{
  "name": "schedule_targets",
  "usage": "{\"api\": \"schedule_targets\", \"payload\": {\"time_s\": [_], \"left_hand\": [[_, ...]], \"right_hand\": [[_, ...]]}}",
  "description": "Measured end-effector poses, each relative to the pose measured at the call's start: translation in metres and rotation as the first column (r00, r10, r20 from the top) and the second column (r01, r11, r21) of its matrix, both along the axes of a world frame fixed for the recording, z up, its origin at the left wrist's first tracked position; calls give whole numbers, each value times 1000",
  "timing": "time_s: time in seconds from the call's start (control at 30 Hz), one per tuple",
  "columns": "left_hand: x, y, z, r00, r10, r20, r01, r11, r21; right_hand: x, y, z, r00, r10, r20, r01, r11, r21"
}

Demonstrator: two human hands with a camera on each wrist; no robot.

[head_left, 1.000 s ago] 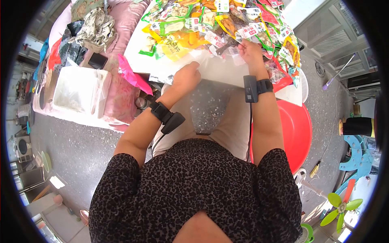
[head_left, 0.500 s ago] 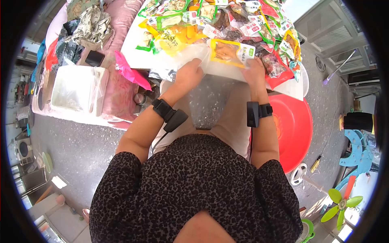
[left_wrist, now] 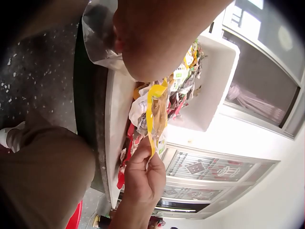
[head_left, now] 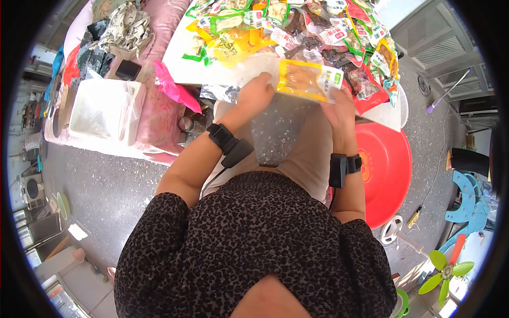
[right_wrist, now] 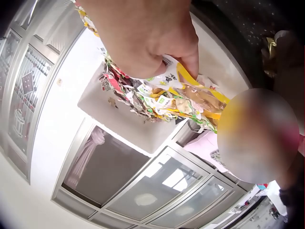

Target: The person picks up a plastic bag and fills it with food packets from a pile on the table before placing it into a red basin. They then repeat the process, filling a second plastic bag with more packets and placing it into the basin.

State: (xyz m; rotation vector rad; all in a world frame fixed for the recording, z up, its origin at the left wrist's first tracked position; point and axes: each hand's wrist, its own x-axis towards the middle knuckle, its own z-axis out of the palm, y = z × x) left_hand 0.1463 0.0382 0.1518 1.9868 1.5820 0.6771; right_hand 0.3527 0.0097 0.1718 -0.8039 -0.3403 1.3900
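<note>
In the head view, my right hand pinches the lower right corner of a yellow-edged packet with brown food inside, raised over the table's front edge. My left hand, fingers curled, grips a clear plastic bag just left of that packet. The left wrist view has the clear bag beside my left hand, and my right hand holding the packet by its end. Thumb and fingers of my right hand pinch the packet's white end in the right wrist view.
Many colourful food packets are heaped on the white table. A red basin stands on the floor at the right. At the left, a white foam box, a phone and clothes lie on pink bedding.
My right hand has picked the yellow-edged packet from the heap and brought it towards me and left, beside the clear bag. My left hand has shifted slightly right.
</note>
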Motion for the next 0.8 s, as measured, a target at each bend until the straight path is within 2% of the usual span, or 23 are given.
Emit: {"api": "schedule_targets", "payload": {"time_s": [0.2, 0.3, 0.6, 0.8], "left_hand": [[6, -1, 2, 1000, -19, -18, 20, 998, 56], [4, 0, 2, 999, 32, -5, -32, 999, 43], [1, -1, -1, 979, 126, 158, -131, 991, 22], [-4, 4, -2, 975, 155, 160, -154, 988, -18]], "right_hand": [[-4, -8, 3, 996, 46, 82, -45, 999, -13], [-7, -9, 5, 993, 2, 122, 1, 1000, -20], [-3, -9, -15, 984, 137, 110, -136, 991, -17], [-1, -12, -12, 963, 220, 156, -215, 976, -47]]}}
